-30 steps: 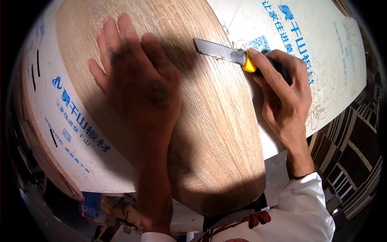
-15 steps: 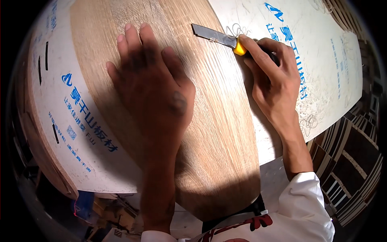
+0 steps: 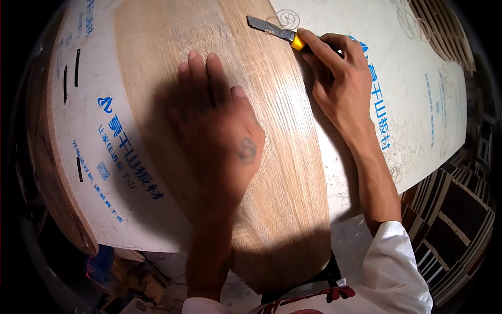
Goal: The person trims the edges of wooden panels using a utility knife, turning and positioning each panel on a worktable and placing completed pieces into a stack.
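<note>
Currently, the right hand (image 3: 342,78) is closed around the handle of a utility knife (image 3: 298,42); the blade extends leftward over the right edge of the wood-grain board (image 3: 282,183). The left hand (image 3: 222,125) is spread palm down on the board, grasping nothing. The board lies lengthwise on a white sheet (image 3: 418,141), its near end toward the person.

Compared with one second earlier, the knife is positioned farther from the person along the board edge. The left hand appears lower in the view. A pale shaving (image 3: 287,19) is curled just beyond the blade.

Most of the handle is concealed by the right hand. The little finger of the left hand is lost in shadow, and contact between blade and board cannot be confirmed. The board's far end is cut off by the upper border.

Blue printed characters (image 3: 379,104) mark the sheet on both sides of the board; a small square code (image 3: 103,170) is located at left.
</note>
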